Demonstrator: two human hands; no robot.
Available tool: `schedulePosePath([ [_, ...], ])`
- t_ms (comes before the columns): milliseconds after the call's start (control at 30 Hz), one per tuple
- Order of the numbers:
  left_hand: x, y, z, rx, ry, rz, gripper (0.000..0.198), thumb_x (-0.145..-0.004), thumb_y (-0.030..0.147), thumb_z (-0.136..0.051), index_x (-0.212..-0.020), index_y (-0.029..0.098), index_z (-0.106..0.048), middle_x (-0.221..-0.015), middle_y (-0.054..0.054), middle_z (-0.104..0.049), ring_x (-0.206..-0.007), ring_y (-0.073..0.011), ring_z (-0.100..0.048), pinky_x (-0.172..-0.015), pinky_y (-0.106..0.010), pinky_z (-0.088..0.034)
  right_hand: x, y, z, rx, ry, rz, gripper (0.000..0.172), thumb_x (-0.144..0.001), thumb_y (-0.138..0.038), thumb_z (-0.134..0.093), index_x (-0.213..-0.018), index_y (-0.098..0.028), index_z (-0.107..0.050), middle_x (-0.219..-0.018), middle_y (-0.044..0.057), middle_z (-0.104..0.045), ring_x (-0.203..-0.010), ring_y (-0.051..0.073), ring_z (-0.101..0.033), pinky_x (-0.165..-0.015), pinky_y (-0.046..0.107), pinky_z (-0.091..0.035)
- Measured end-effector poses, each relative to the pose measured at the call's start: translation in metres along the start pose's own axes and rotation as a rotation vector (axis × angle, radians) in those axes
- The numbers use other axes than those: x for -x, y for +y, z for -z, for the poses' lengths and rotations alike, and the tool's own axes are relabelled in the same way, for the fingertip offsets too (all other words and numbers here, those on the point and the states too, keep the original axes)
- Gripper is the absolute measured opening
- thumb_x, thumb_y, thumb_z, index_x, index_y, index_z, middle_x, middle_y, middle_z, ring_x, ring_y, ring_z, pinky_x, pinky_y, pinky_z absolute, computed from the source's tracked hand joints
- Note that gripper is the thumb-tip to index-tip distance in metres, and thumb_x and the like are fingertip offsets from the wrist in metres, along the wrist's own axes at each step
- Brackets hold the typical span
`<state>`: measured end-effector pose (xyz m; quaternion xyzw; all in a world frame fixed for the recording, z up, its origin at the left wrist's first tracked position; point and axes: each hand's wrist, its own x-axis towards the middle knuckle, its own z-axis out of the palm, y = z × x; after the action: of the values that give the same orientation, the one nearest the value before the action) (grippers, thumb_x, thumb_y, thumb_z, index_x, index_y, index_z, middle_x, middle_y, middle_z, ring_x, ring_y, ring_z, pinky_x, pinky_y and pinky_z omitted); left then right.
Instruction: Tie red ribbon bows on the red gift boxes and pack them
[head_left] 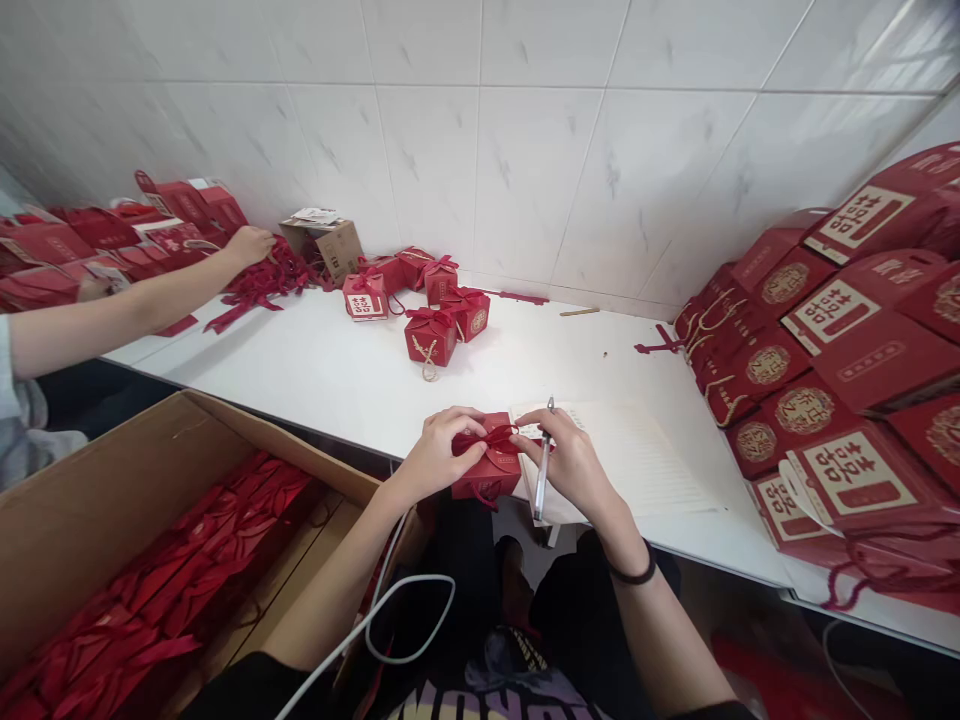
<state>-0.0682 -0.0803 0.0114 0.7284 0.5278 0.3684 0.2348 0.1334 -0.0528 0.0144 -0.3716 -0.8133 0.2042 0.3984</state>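
A small red gift box [491,472] sits at the table's front edge, a dark red ribbon [499,436] across its top. My left hand [439,455] is closed at the box's left side, thumb and fingertips pinching the ribbon near the bow. From the right, my right hand [574,460] pinches a loop of the same ribbon with thumb and forefinger. A pen [541,475] is also tucked between the fingers of that hand, pointing down. Beneath it lies an open lined notebook [652,465], partly covered by the hand.
Several tied red boxes [431,337] stand at mid-table. Stacked red boxes [825,400] fill the right. At left, a co-worker's hand [251,247] touches a ribbon pile [270,280]. A large carton [330,465] holding red boxes stands beside me, with a white cable [405,580] nearby.
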Motion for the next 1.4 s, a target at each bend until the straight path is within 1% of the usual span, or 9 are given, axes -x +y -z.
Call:
schedulePosePath([
  [100, -0.001, -0.002, -0.005, -0.044, 0.017, -0.003, 0.008, -0.078, 0.024, -0.057, -0.083, 0.020, -0.061, -0.108, -0.006, -0.062, -0.107, -0.0216, -0.054, -0.098, -0.042, -0.036, -0.004, 0.001, -0.011, -0.145, -0.028, -0.112, 0.009, -0.084, -0.028, -0.054, -0.088, -0.020, -0.057, -0.085, 0.003, -0.063, -0.076, 0.018, -0.058, -0.070, 0.031, -0.046],
  [233, -0.001, -0.001, -0.009, -0.071, 0.019, -0.020, 0.006, -0.078, 0.024, -0.057, -0.082, 0.020, -0.060, -0.106, -0.004, -0.062, -0.105, -0.0208, -0.055, -0.096, -0.041, -0.036, -0.006, 0.002, -0.018, -0.351, 0.045, -0.240, 0.013, -0.078, -0.030, -0.055, -0.084, -0.019, -0.057, -0.080, 0.003, -0.063, -0.070, 0.017, -0.059, -0.066, 0.030, -0.047],
  [467, 0.000, 0.002, -0.013, -0.054, 0.009, 0.000, 0.003, -0.077, 0.020, -0.057, -0.080, 0.020, -0.059, -0.105, -0.003, -0.063, -0.107, -0.0206, -0.054, -0.097, -0.041, -0.033, -0.005, 0.002, -0.020, -0.450, 0.095, -0.312, 0.014, -0.073, -0.030, -0.060, -0.078, -0.018, -0.056, -0.072, 0.001, -0.060, -0.066, 0.016, -0.057, -0.064, 0.029, -0.047],
  [667, -0.002, 0.006, -0.013, -0.066, 0.004, 0.010, 0.007, -0.078, 0.021, -0.056, -0.084, 0.021, -0.060, -0.109, -0.003, -0.061, -0.108, -0.0213, -0.052, -0.099, -0.044, -0.031, 0.000, 0.006, -0.018, -0.727, 0.105, -0.402, 0.029, -0.067, -0.034, -0.071, -0.085, -0.020, -0.052, -0.086, 0.002, -0.062, -0.071, 0.017, -0.061, -0.066, 0.030, -0.049],
  [767, -0.002, 0.008, -0.013, -0.059, 0.002, 0.003, 0.006, -0.079, 0.024, -0.055, -0.083, 0.021, -0.060, -0.109, -0.004, -0.061, -0.108, -0.0216, -0.052, -0.099, -0.045, -0.030, 0.000, 0.008, -0.015, -0.727, 0.064, -0.403, 0.035, -0.065, -0.037, -0.074, -0.087, -0.020, -0.053, -0.080, 0.002, -0.062, -0.071, 0.017, -0.061, -0.067, 0.031, -0.050],
  [900, -0.003, 0.009, -0.015, -0.019, 0.009, 0.011, 0.006, -0.080, 0.022, -0.054, -0.080, 0.020, -0.060, -0.107, -0.004, -0.061, -0.106, -0.0212, -0.053, -0.098, -0.044, -0.032, 0.001, 0.011, -0.010, -0.719, -0.027, -0.369, 0.035, -0.065, -0.037, -0.076, -0.088, -0.020, -0.056, -0.076, 0.001, -0.062, -0.073, 0.017, -0.060, -0.069, 0.031, -0.049],
  [1000, -0.003, 0.009, -0.015, 0.000, 0.003, 0.008, 0.007, -0.080, 0.022, -0.055, -0.082, 0.020, -0.062, -0.109, -0.005, -0.061, -0.106, -0.0210, -0.053, -0.099, -0.044, -0.032, 0.004, 0.013, -0.008, -0.736, -0.036, -0.366, 0.036, -0.064, -0.036, -0.078, -0.089, -0.021, -0.057, -0.076, 0.000, -0.063, -0.074, 0.016, -0.060, -0.071, 0.031, -0.048],
  [1200, -0.003, 0.010, -0.016, 0.068, -0.006, 0.031, 0.008, -0.080, 0.022, -0.053, -0.078, 0.020, -0.061, -0.109, -0.006, -0.060, -0.107, -0.0213, -0.053, -0.099, -0.043, -0.033, 0.006, 0.016, -0.006, -0.736, -0.056, -0.434, 0.041, -0.057, -0.040, -0.081, -0.085, -0.021, -0.059, -0.073, 0.001, -0.063, -0.071, 0.018, -0.059, -0.069, 0.031, -0.046],
  [1400, -0.003, 0.011, -0.015, 0.123, -0.039, 0.038, 0.008, -0.079, 0.021, -0.053, -0.077, 0.020, -0.060, -0.112, -0.007, -0.059, -0.108, -0.0216, -0.051, -0.101, -0.044, -0.032, 0.005, 0.012, -0.003, -0.816, -0.099, -0.445, 0.039, -0.055, -0.038, -0.083, -0.081, -0.021, -0.060, -0.073, 0.000, -0.062, -0.072, 0.017, -0.059, -0.070, 0.030, -0.046],
])
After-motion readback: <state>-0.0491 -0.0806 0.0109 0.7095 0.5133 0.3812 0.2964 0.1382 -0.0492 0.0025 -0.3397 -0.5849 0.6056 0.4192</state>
